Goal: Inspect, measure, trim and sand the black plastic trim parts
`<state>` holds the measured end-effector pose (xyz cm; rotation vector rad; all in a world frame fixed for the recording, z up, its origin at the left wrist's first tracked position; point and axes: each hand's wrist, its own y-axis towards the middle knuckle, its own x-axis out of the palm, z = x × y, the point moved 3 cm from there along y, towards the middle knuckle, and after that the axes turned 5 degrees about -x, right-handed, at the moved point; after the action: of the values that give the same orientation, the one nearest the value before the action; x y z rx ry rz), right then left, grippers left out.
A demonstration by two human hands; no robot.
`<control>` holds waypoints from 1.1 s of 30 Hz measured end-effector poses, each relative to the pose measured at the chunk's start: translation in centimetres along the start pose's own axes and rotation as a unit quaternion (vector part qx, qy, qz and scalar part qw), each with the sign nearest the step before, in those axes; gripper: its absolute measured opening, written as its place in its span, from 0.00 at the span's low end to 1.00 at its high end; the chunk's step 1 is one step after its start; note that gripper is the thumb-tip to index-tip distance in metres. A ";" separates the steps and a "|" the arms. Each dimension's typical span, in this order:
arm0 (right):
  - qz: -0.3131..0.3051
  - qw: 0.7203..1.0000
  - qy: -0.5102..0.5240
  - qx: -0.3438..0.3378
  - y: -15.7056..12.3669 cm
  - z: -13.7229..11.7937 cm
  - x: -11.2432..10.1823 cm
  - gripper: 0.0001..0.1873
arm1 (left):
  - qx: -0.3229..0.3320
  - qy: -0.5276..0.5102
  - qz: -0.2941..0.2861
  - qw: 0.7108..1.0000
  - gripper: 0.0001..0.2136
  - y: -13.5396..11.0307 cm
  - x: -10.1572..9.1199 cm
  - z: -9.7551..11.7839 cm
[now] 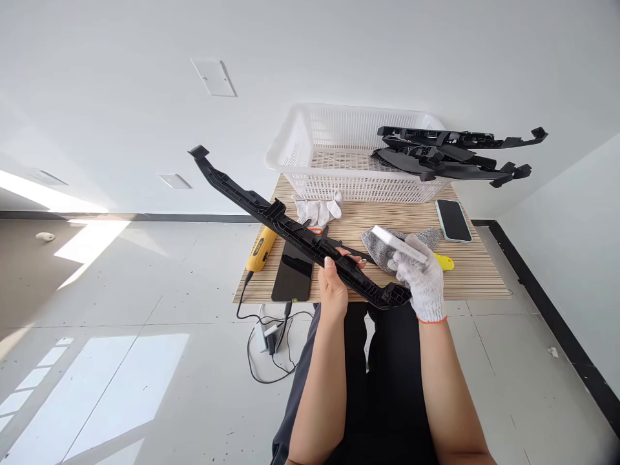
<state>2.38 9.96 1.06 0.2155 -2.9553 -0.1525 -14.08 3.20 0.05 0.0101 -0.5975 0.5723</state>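
Note:
My bare left hand (333,284) is closed round the middle of a long black plastic trim strip (271,213), which slants from upper left down to my right hand. My right hand (423,281), in a white knit glove, grips a flat grey-white block (400,243) and rests against the strip's near end. Under that hand lie a grey cloth (375,244) and a yellow-handled tool (444,261).
A small wooden table (479,278) carries a white plastic basket (310,152) with more black strips (450,155) sticking out right, a spare white glove (317,210), a phone (453,220), a dark tablet (293,274) and a yellow corded tool (260,250). Cables (264,336) trail on the floor.

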 end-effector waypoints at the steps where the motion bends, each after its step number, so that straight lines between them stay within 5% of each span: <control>1: 0.012 1.000 0.000 -0.002 0.0 0.0 0.0 0.30 | -0.001 0.005 0.001 1.000 0.27 0.0 0.0 0.0; 7: 0.060 0.997 0.032 -0.022 0.0 0.9 -0.9 0.15 | 0.000 0.012 0.004 1.000 0.27 0.0 0.1 0.2; 15: -0.046 0.999 0.026 0.003 -0.4 0.2 -0.6 0.27 | 0.026 0.005 -0.004 1.000 0.24 0.1 0.0 0.0; 19: -0.176 0.982 -0.066 0.009 -0.4 -0.2 0.3 0.27 | 0.044 0.007 -0.012 0.999 0.24 0.2 -0.2 -0.3; 24: -0.116 0.990 -0.082 0.022 -0.2 -0.5 0.3 0.24 | 0.070 0.021 -0.013 0.997 0.25 0.2 -0.5 -0.4; 28: -0.159 0.983 -0.062 0.065 -0.3 -0.1 0.3 0.24 | 0.044 0.004 -0.037 0.998 0.24 0.1 -0.3 -0.7; 31: -0.148 0.986 -0.072 0.035 -0.2 -0.1 0.1 0.25 | 0.064 0.033 -0.029 0.997 0.22 0.1 -0.4 -0.7; 33: -0.197 0.975 -0.100 0.030 -0.3 -0.1 0.4 0.27 | 0.064 0.051 -0.034 0.996 0.19 0.1 -0.4 -0.6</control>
<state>2.03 9.61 1.21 0.8432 -3.0776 -0.1417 -14.07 3.17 -0.69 0.1214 -0.4579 0.5410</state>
